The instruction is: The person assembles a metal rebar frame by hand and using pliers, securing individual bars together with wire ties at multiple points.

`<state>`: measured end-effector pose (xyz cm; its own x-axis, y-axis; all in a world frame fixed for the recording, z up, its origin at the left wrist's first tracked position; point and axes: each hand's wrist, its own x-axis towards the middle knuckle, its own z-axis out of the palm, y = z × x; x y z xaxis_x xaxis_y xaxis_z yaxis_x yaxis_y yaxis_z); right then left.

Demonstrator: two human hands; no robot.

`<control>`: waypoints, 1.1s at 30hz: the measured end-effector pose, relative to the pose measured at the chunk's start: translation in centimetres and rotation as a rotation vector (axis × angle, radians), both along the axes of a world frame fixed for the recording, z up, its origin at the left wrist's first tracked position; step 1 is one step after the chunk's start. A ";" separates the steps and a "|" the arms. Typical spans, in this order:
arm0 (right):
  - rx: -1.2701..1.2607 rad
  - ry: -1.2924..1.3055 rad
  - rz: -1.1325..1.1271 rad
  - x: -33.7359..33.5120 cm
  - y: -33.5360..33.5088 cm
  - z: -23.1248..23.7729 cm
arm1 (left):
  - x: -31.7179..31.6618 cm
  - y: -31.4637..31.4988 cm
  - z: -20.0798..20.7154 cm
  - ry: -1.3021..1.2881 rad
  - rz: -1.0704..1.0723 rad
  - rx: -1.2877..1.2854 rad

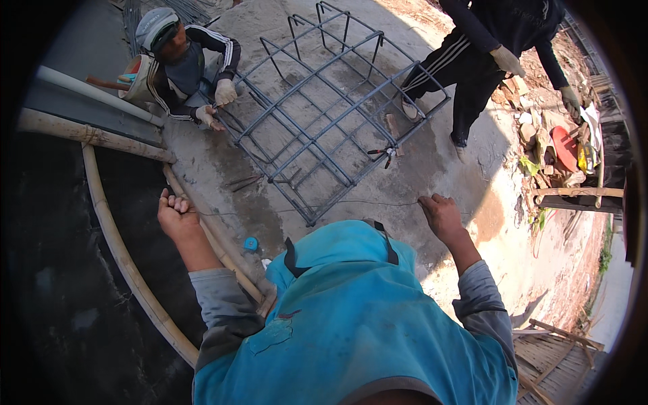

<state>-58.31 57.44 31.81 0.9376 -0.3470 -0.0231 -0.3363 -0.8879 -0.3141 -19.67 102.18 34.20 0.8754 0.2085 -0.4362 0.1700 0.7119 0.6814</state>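
A thin tie wire (pixel 378 202) is stretched roughly level between my two hands, close to the near corner of a steel rebar cage (pixel 312 140). My left hand (pixel 179 214) is closed on its left end, with the forefinger lifted. At the other end my right hand (pixel 443 219) pinches the wire between thumb and fingers. The cage lies on the concrete, a grid of tied bars on top with bent legs at its far side. Pincers (pixel 387 154) with dark handles rest on the cage's right part.
A co-worker (pixel 185 67) crouches at the cage's left, gloved hands by its bars. Another person (pixel 472 67) stands at the far right. A blue tape measure (pixel 251 244) lies by bamboo poles (pixel 111 209) bordering a dark surface. Rubble (pixel 540 138) is heaped on the right.
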 end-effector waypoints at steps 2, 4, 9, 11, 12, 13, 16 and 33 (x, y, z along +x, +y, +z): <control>0.144 -0.030 -0.134 0.3 -0.8 -1.1 | -0.1 0.7 1.0 -0.045 -0.022 0.018; 0.236 -0.112 -0.183 1.5 -1.7 -1.2 | -1.1 -0.4 2.4 -0.059 -0.078 0.086; 0.524 -0.650 -0.295 11.7 -0.9 -0.2 | -3.4 -6.7 4.0 -0.171 -0.210 0.282; 0.837 -0.686 -0.189 16.6 4.7 4.6 | -4.8 -10.4 4.6 -0.269 -0.293 0.330; 0.878 -0.676 -0.093 18.2 7.1 6.0 | -5.4 -12.4 5.0 -0.288 -0.295 0.323; 0.922 -0.667 0.009 19.1 9.5 7.0 | -6.0 -14.0 5.7 -0.311 -0.293 0.322; 0.882 -0.644 0.319 19.9 13.7 8.2 | -7.0 -17.5 7.9 -0.312 -0.248 0.256; 1.463 -0.108 0.212 18.5 13.8 7.5 | -6.6 -17.5 10.4 -0.339 -0.488 -0.190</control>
<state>-39.78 71.20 39.34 0.9865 0.0629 -0.1513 -0.1611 0.2026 -0.9659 -26.28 84.67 44.60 0.9464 -0.3046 -0.1078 0.3030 0.7206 0.6237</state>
